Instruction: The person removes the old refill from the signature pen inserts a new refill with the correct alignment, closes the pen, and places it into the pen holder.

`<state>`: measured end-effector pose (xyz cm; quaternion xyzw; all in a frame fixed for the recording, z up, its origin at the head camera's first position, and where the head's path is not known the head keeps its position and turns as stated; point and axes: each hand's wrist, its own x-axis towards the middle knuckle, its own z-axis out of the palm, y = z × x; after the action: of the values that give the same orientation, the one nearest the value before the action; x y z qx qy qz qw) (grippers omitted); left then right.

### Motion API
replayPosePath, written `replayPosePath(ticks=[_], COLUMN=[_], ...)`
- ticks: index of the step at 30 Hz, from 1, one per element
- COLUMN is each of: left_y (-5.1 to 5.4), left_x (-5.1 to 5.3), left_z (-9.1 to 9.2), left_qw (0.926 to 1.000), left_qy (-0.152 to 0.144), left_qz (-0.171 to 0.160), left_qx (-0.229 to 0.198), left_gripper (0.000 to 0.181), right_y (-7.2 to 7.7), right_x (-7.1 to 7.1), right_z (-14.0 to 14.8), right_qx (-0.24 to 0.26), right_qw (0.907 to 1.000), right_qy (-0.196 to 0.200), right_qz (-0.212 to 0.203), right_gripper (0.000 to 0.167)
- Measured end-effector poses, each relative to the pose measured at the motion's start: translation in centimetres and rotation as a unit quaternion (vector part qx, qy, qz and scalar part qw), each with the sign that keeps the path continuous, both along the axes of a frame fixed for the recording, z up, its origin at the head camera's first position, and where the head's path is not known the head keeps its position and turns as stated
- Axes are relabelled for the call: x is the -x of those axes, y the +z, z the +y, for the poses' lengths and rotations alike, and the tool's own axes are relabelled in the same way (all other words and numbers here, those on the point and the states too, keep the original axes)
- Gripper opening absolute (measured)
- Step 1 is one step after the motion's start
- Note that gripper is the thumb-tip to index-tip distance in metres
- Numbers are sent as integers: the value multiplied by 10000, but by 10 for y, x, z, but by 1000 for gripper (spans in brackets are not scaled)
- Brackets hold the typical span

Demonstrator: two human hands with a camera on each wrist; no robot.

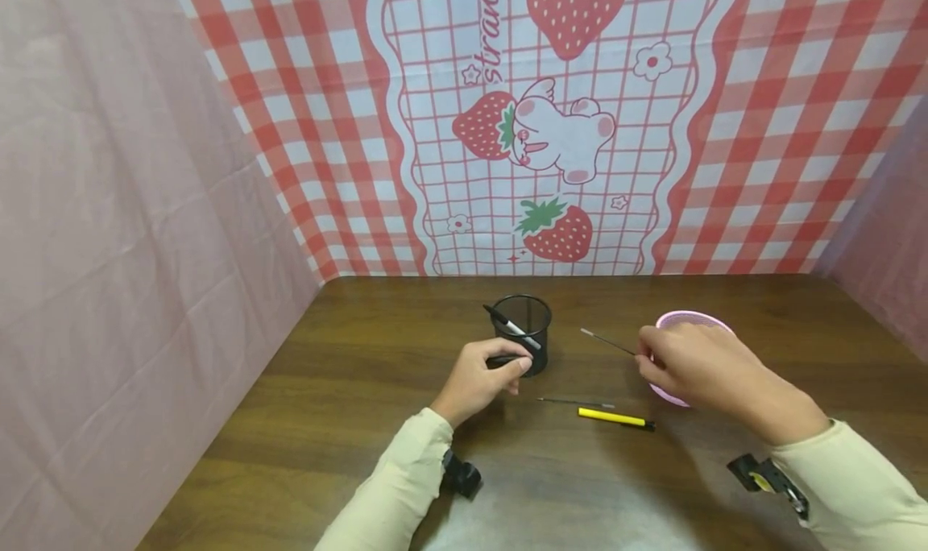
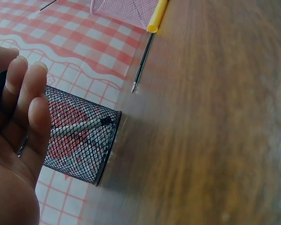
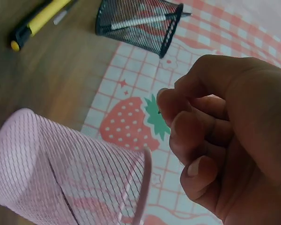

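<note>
Between the thumb and fingers of my left hand (image 1: 482, 378) is a slim black piece like a pen (image 1: 500, 361), mostly hidden, in front of the black mesh pen holder (image 1: 538, 358). A white pen with a black end (image 1: 511, 325) leans inside that holder. My right hand (image 1: 699, 370) pinches a thin pen refill (image 1: 609, 342) above the pink mesh holder (image 1: 670, 318). One dark thin stick (image 3: 60, 185) shows through the pink mesh in the right wrist view. On the table, another refill (image 1: 576, 403) lies beside a yellow pen barrel (image 1: 615, 416) with a black end.
The brown wooden table (image 1: 348, 422) ends at a red-and-white checked cloth (image 1: 326, 156) with strawberry prints behind it. A pale pink curtain (image 1: 130, 213) hangs at the left, and another pink cloth (image 1: 888, 213) at the right.
</note>
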<state>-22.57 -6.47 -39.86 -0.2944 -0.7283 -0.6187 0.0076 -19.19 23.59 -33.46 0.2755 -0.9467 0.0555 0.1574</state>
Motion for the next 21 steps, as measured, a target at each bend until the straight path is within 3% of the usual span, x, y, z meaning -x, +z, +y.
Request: replayPosePath(ticks=[6,11,13,21], left_y=[0,-18,-25,-25], left_x=[1,15,20,19], left_z=[0,-1,-1,-1], left_qw=[10000,10000,10000,9997], left_qy=[-30,-69,-80,-126], left_qz=[31,16,37,161], left_qx=[22,-1,-3,100], left_gripper=[13,15,16,20], right_y=[-13,-25,-29,-41], right_x=[0,3,5,9], right_z=[-9,-20,-24,-35], right_qx=[504,1142,1445,2525], right_qw=[9983,9929,9886,9636], right_qy=[293,306,372,646], right_qz=[44,-109,-189,-588], right_gripper=[22,22,23,19])
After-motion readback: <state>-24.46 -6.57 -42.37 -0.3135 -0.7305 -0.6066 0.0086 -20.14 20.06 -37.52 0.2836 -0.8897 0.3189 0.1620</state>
